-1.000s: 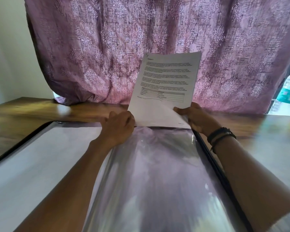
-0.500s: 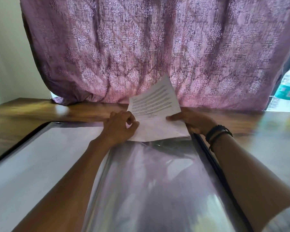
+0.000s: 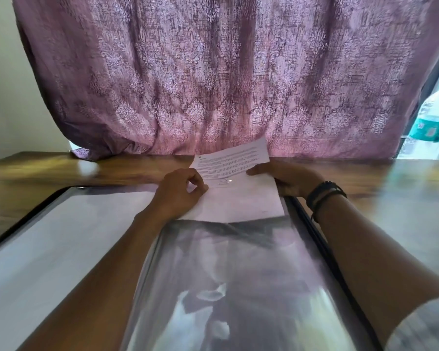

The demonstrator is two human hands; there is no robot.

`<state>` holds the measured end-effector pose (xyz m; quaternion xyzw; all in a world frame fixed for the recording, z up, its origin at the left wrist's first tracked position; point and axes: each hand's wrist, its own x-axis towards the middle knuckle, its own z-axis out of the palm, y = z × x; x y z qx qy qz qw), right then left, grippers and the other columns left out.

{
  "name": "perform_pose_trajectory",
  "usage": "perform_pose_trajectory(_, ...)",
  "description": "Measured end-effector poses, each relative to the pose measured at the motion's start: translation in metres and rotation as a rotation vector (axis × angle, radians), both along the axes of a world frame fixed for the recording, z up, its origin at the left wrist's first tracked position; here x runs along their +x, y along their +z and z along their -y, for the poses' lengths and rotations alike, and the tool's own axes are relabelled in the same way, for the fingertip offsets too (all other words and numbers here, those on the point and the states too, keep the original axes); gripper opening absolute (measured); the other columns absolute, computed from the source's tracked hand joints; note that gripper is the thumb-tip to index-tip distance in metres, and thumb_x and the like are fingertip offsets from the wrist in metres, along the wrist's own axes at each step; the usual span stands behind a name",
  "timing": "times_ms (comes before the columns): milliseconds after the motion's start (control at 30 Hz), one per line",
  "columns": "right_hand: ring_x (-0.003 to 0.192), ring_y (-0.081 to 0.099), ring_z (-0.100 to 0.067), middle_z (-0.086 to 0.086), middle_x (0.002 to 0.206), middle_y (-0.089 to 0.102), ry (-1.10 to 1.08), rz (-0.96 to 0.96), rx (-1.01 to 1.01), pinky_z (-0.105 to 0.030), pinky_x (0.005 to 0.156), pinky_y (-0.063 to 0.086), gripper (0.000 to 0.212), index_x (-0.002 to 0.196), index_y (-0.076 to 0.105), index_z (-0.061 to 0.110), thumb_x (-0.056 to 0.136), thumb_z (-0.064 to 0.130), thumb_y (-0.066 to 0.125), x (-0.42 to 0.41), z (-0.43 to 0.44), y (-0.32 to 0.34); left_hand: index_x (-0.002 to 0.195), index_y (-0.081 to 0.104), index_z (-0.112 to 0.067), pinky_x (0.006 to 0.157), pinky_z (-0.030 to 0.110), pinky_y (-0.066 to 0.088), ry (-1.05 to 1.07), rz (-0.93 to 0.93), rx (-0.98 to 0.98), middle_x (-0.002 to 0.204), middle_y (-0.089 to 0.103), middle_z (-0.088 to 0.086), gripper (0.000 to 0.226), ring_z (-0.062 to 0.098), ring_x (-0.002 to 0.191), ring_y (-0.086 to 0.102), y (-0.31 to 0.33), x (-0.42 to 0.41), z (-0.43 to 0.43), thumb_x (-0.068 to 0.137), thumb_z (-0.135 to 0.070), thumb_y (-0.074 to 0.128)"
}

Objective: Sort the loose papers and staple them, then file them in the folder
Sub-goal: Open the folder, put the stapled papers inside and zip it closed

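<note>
My left hand (image 3: 180, 196), centre frame, pinches the left edge of the papers (image 3: 235, 163). My right hand (image 3: 289, 179) grips their right edge, thumb on top. The papers' lower part appears to sit inside the clear sleeve (image 3: 226, 274) of the folder (image 3: 312, 231), which lies open on the surface (image 3: 48, 171). Risk, as I judge it: uneven pushing could buckle the sheets or snag a corner at the sleeve mouth.

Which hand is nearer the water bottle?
Right. The right hand holds the papers at their right side, below-left of the water bottle; the left hand pinches their left edge, farther away.
</note>
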<state>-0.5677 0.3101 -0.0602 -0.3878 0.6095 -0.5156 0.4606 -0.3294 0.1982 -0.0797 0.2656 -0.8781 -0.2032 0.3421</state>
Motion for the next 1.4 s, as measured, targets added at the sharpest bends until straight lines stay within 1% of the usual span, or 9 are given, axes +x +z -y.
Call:
perform_pose_trajectory(167, 0.086, 0.071, -0.023, -0.017, 0.120, 0.066, -0.162, 0.100, -0.090, -0.035, 0.075, 0.061, 0.041, 0.130, 0.055, 0.000, 0.094, 0.018, 0.061, 0.000, 0.007, -0.005, 0.076, 0.067, -0.022, 0.075, 0.036, 0.054, 0.078, -0.040, -0.053, 0.082, 0.067, -0.008, 0.011, 0.014, 0.080, 0.062, -0.002, 0.000, 0.001, 0.082, -0.030, 0.071)
perform_pose_trajectory(333, 0.113, 0.061, -0.034, -0.020, 0.126, 0.063, -0.132, 0.095, -0.014, -0.050, 0.109, 0.040, 0.052, 0.132, 0.053, 0.004, 0.082, 0.016, 0.065, -0.003, 0.005, 0.000, 0.074, 0.069, -0.021, 0.073, 0.037, 0.055, 0.125, -0.091, -0.106, 0.079, 0.067, -0.008, 0.011, 0.015, 0.078, 0.062, -0.003, 0.000, 0.000, 0.079, -0.030, 0.074)
perform_pose_trajectory(400, 0.115, 0.062, -0.034, -0.016, 0.124, 0.066, -0.086, 0.140, -0.008, -0.046, 0.104, 0.046, 0.052, 0.132, 0.053, 0.006, 0.083, 0.018, 0.065, -0.006, 0.003, 0.001, 0.075, 0.069, -0.022, 0.074, 0.037, 0.056, 0.109, -0.093, -0.098, 0.080, 0.068, -0.008, 0.011, 0.014, 0.077, 0.063, -0.003, -0.001, 0.001, 0.080, -0.030, 0.073)
perform_pose_trajectory(533, 0.089, 0.070, -0.024, -0.015, 0.115, 0.069, -0.119, 0.107, -0.020, -0.036, 0.083, 0.059, 0.038, 0.126, 0.057, 0.004, 0.092, 0.022, 0.061, 0.000, 0.004, 0.002, 0.073, 0.070, -0.021, 0.075, 0.038, 0.056, 0.067, -0.089, -0.079, 0.078, 0.069, -0.006, 0.010, 0.013, 0.076, 0.064, -0.004, -0.002, 0.004, 0.079, -0.028, 0.074)
perform_pose_trajectory(733, 0.100, 0.068, -0.027, -0.015, 0.118, 0.068, -0.081, 0.204, -0.008, -0.040, 0.092, 0.055, 0.043, 0.128, 0.055, 0.004, 0.091, 0.026, 0.062, -0.005, 0.001, 0.002, 0.075, 0.073, -0.018, 0.075, 0.035, 0.055, 0.072, -0.107, -0.037, 0.078, 0.071, -0.004, 0.010, 0.013, 0.075, 0.064, -0.001, -0.002, 0.005, 0.079, -0.028, 0.076)
perform_pose_trajectory(833, 0.087, 0.070, -0.025, -0.015, 0.115, 0.068, -0.130, 0.195, 0.001, -0.037, 0.082, 0.058, 0.041, 0.130, 0.054, 0.000, 0.094, 0.020, 0.058, -0.002, 0.003, 0.001, 0.076, 0.074, -0.018, 0.075, 0.033, 0.054, 0.070, -0.100, -0.036, 0.078, 0.071, -0.004, 0.011, 0.013, 0.076, 0.065, -0.002, -0.001, 0.006, 0.078, -0.028, 0.077)
perform_pose_trajectory(1067, 0.091, 0.069, -0.026, -0.018, 0.118, 0.067, -0.080, 0.235, -0.026, -0.038, 0.082, 0.059, 0.036, 0.125, 0.056, 0.000, 0.094, 0.018, 0.058, -0.001, 0.001, 0.003, 0.076, 0.074, -0.022, 0.077, 0.038, 0.054, 0.057, -0.108, -0.017, 0.079, 0.072, -0.004, 0.009, 0.015, 0.076, 0.065, -0.003, -0.001, 0.009, 0.077, -0.030, 0.078)
perform_pose_trajectory(1200, 0.110, 0.063, -0.033, -0.021, 0.128, 0.061, -0.082, 0.178, 0.009, -0.045, 0.101, 0.049, 0.047, 0.132, 0.052, -0.001, 0.089, 0.016, 0.061, -0.004, 0.000, 0.002, 0.077, 0.074, -0.023, 0.077, 0.037, 0.054, 0.059, -0.110, -0.017, 0.080, 0.072, -0.004, 0.010, 0.015, 0.077, 0.065, -0.004, -0.001, 0.010, 0.077, -0.032, 0.078)
perform_pose_trajectory(1400, 0.101, 0.066, -0.032, -0.022, 0.127, 0.061, -0.031, 0.166, -0.023, -0.041, 0.084, 0.057, 0.040, 0.131, 0.051, -0.002, 0.091, -0.001, 0.053, -0.001, -0.001, 0.000, 0.080, 0.076, -0.018, 0.076, 0.033, 0.054, 0.049, -0.090, -0.018, 0.082, 0.072, -0.003, 0.014, 0.013, 0.077, 0.065, -0.003, -0.001, 0.009, 0.077, -0.032, 0.077)
